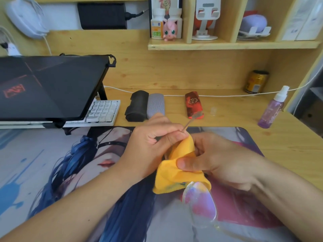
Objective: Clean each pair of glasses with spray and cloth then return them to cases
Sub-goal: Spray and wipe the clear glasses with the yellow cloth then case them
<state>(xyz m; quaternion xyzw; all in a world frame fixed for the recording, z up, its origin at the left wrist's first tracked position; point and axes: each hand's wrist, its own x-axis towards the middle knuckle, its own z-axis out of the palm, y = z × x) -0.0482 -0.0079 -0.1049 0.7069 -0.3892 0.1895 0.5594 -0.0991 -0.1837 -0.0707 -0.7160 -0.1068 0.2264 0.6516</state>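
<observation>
- Three cases lie in a row at the back of the bench (227, 109): a black case (137, 106) touching a grey case (156, 106), then a red case (193, 103) set apart.
- The left hand (153, 144) is clenched on the frame of the one pair of glasses (199, 203) in view, a temple arm poking up past its knuckles.
- One yellow cloth (176, 170) wraps the lens between the hands.
- The right hand (218, 159) pinches that cloth, thumb pressing on top.
- The free lens hangs low, just above the desk mat; I judge hard rubbing could twist the thin frame or slip it loose.
- One purple spray bottle (272, 109) stands at the right; a swinging elbow might tip it.
</observation>
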